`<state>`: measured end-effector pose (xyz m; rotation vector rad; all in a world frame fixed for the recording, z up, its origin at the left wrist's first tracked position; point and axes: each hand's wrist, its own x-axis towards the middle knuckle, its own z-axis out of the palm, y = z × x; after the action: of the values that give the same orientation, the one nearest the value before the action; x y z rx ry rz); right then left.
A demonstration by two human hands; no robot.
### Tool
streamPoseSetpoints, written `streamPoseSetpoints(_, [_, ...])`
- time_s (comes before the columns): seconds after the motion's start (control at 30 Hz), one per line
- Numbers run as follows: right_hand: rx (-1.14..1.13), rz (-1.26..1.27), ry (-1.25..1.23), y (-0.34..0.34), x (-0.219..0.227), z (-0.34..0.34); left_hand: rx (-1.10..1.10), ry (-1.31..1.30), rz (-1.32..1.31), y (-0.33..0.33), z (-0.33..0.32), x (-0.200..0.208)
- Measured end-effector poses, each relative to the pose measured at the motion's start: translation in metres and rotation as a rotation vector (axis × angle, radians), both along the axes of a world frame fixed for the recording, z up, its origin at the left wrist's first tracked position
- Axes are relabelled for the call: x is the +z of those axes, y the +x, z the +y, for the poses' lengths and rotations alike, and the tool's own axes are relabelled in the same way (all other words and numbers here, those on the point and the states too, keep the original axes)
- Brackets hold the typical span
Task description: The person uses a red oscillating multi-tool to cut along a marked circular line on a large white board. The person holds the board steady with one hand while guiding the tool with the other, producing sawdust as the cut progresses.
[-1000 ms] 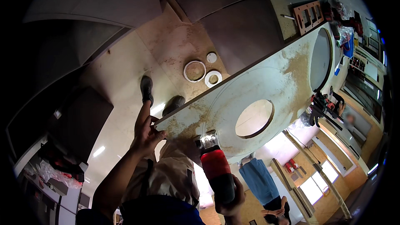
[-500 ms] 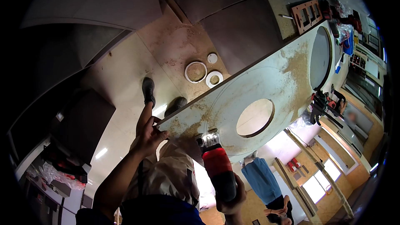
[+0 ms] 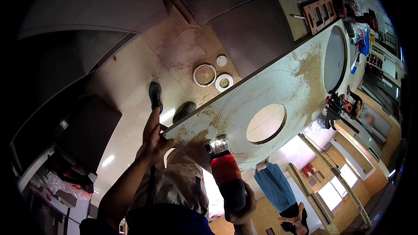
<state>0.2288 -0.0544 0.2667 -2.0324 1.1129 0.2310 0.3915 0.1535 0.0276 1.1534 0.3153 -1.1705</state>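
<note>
A red and black jigsaw (image 3: 227, 175) rests with its metal shoe on a pale board (image 3: 237, 132), near the board's lower left edge. My right hand (image 3: 244, 205) is wrapped round the back of the jigsaw's body. At the board's left corner, my left hand (image 3: 155, 146) grips the edge, thumb on the top face and fingers partly hidden. Curved lines are drawn on the board, and brown sawdust (image 3: 199, 137) lies around the shoe. A round hole is cut through the board to the right of the jigsaw; the blade is hidden.
On the floor beyond lie a large ring (image 3: 204, 75), a smaller ring (image 3: 224, 82) and a disc (image 3: 221, 60). A brown template (image 3: 320, 15) with cutouts sits far right, near a clamp (image 3: 333, 109). A person in blue trousers (image 3: 274, 187) stands at lower right.
The jigsaw has shifted very slightly left along the board. My left hand keeps its grip on the corner.
</note>
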Motion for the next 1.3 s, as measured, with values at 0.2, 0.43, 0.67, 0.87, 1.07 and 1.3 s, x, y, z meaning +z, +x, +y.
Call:
streamPoseSetpoints(0.2, [0.010,0.021,-0.003,0.002,0.001,-0.001,-0.039,0.014,0.019,0.002,0.004,-0.002])
streamPoseSetpoints(0.43, [-0.019,0.002,-0.004,0.010,0.003,-0.001,-0.037,-0.009,-0.001,0.003,0.001,-0.001])
streamPoseSetpoints(0.67, [-0.052,0.021,0.024,0.011,0.002,0.001,-0.062,-0.007,0.012,0.008,0.000,0.002])
streamPoseSetpoints(0.87, [-0.057,0.006,0.021,0.017,0.003,0.002,-0.056,-0.040,0.041,0.010,0.002,0.003])
streamPoseSetpoints(1.07, [-0.070,-0.015,0.010,0.020,0.002,0.004,-0.085,-0.039,0.036,0.010,0.004,-0.001])
streamPoseSetpoints(1.3, [-0.063,0.017,0.000,0.019,0.002,0.005,-0.102,-0.026,0.024,0.013,0.003,0.000])
